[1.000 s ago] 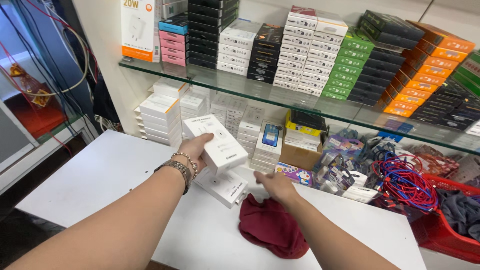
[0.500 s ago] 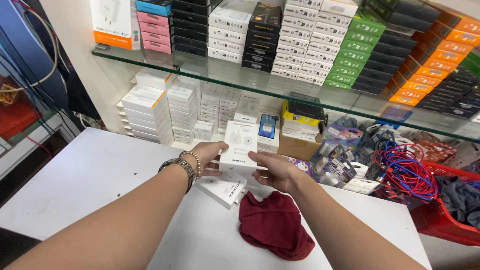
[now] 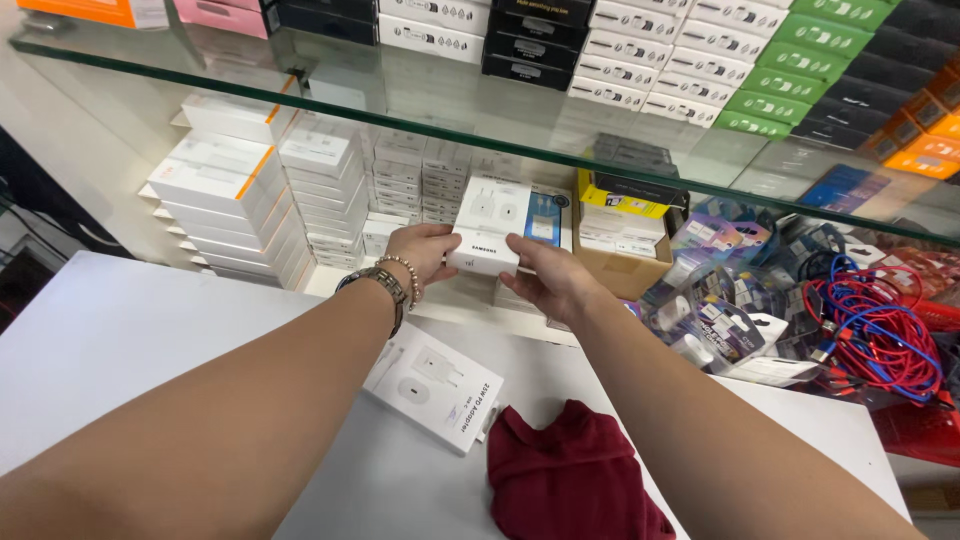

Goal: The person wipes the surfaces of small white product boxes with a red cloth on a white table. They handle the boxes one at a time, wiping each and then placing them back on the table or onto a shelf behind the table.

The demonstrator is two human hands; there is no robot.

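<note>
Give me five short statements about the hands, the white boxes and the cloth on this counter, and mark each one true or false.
1. Both hands hold one white box. True: the left hand and the right hand each have a grip on the white box.
2. A second white box lies flat on the counter. True.
3. The cloth is blue. False: it is dark red.
4. The bracelets are on the right wrist. False: they are on the left wrist.
5. The tangled cables lie left of the hands. False: they lie to the right.
</note>
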